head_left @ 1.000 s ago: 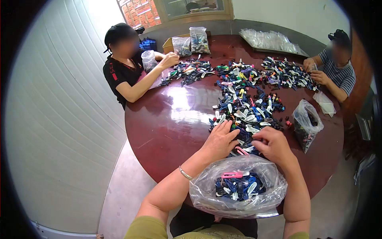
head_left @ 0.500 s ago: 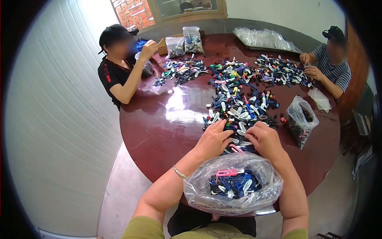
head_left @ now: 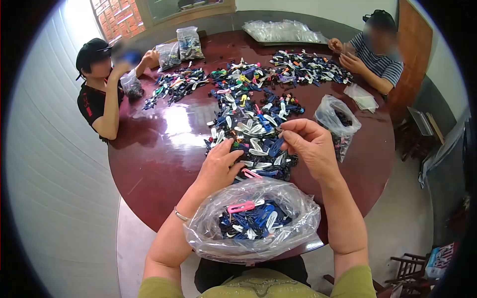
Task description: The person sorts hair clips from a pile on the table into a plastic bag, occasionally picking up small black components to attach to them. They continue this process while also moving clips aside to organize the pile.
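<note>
Between thumb and fingers of my right hand (head_left: 314,150) is a dark blue snap hair clip (head_left: 276,148), raised over the right side of a heap of mixed hair clips (head_left: 254,130). My left hand (head_left: 216,165) rests at the heap's near left edge, fingers apart, touching clips. Right in front of my body, between my forearms, a clear plastic bag (head_left: 304,218) stands with its mouth wide. Inside it lie blue, white and black clips and a pink clip (head_left: 241,207) on top. Another pink clip (head_left: 251,173) lies just beyond the bag's rim.
The round dark red table (head_left: 144,193) carries more clip heaps toward the back. At right stands a part-filled plastic bag (head_left: 339,121) beside flat clear bags (head_left: 361,98). Filled bags (head_left: 190,43) and a tray of bags (head_left: 283,32) are farther off. Two co-workers sit left and right.
My right hand has risen from the heap and moved right, with a blue hair clip in its fingers. My left hand stays at the heap. The whole view has shifted right.
</note>
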The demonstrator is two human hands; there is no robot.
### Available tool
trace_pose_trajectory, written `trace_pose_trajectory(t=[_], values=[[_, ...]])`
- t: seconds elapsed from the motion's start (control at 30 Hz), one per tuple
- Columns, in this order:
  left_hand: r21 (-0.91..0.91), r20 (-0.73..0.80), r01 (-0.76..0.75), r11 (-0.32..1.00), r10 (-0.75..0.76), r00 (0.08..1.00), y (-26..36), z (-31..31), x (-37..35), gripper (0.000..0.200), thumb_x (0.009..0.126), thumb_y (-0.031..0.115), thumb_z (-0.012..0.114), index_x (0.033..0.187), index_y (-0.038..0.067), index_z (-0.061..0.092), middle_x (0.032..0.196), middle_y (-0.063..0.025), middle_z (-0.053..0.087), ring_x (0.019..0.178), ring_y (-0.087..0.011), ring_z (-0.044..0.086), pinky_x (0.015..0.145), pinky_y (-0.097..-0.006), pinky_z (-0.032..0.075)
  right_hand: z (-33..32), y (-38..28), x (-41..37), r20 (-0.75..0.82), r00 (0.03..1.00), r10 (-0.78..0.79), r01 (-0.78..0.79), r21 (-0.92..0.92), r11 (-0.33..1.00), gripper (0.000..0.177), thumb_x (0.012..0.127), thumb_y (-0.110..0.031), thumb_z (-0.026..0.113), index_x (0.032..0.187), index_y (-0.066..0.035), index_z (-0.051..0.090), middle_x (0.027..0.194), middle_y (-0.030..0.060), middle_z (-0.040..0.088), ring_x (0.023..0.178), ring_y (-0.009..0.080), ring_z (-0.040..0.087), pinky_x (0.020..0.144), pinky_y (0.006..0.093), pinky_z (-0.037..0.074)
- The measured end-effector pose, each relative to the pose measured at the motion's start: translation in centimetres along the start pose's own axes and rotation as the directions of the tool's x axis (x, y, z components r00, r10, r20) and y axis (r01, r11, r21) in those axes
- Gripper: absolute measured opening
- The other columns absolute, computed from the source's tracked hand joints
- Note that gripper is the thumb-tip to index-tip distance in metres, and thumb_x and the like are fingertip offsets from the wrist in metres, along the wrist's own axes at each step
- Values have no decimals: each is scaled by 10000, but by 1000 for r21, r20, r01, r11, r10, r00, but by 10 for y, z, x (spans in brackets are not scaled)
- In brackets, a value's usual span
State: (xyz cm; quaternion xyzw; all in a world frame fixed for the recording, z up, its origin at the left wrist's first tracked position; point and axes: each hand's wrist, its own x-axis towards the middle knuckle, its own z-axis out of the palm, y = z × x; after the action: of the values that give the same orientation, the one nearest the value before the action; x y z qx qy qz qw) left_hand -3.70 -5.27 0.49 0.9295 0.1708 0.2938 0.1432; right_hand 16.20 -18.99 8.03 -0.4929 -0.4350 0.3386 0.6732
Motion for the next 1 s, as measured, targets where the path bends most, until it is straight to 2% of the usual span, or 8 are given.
trace_pose_trajectory(t=[0.23,0.3,0.37,0.4,0.5,0.77,0.97,1.0], values=[[4,24,23,1000,-23,999,0,-1,0,335,778,151,707,1076,16,638,1250,-264,511,1183,-400,484,1012,-445,377,15,-23,-27,257,958,-128,119,48,992,89,802,47,672,889,31,662,846,94,677,720,124,647,631,224,517],[13,15,34,999,-34,999,3,-3,1,336,777,149,707,1077,15,639,1256,-267,508,1187,-405,481,1015,-448,374,13,-23,-23,401,892,-207,330,-267,905,85,780,34,695,863,30,677,830,85,676,707,106,631,618,226,491],[37,8,63,997,-63,998,3,-2,1,330,776,153,704,1073,20,647,1266,-282,504,1194,-413,476,1028,-451,362,12,-6,-14,230,943,-240,318,-413,854,96,774,-40,712,864,-17,689,777,77,668,681,120,630,587,274,485],[56,5,87,995,-87,996,5,-3,1,325,777,156,703,1068,20,650,1266,-286,503,1195,-414,475,1031,-452,359,7,3,-7,209,930,-303,368,-535,761,89,775,-89,705,848,-40,694,791,93,659,700,207,646,609,306,497],[98,-15,121,988,-120,993,3,-3,0,330,763,166,719,1062,38,663,1268,-256,520,1197,-406,481,1018,-443,375,-10,36,6,278,926,-254,376,-731,569,102,777,-125,686,853,-57,699,810,88,651,726,271,643,639,344,506],[73,4,68,995,-68,998,-1,-1,1,321,754,168,726,1045,43,674,1266,-246,528,1191,-405,489,1006,-448,386,8,69,13,367,904,-218,420,-857,299,134,755,-183,713,844,-86,689,847,70,597,780,256,614,657,373,490],[86,-30,64,994,-62,998,-2,-1,-1,331,757,167,721,1052,28,662,1257,-247,533,1182,-407,496,1002,-451,387,7,64,13,251,942,-224,331,-806,491,100,772,-129,689,839,-58,671,801,60,608,741,206,617,626,320,481],[82,-36,68,994,-65,997,-2,-1,-1,333,759,167,719,1053,23,659,1255,-247,534,1180,-408,497,1001,-452,386,6,59,14,203,963,-180,271,-739,617,91,776,-118,688,832,-49,669,796,55,621,719,182,614,621,305,479]])
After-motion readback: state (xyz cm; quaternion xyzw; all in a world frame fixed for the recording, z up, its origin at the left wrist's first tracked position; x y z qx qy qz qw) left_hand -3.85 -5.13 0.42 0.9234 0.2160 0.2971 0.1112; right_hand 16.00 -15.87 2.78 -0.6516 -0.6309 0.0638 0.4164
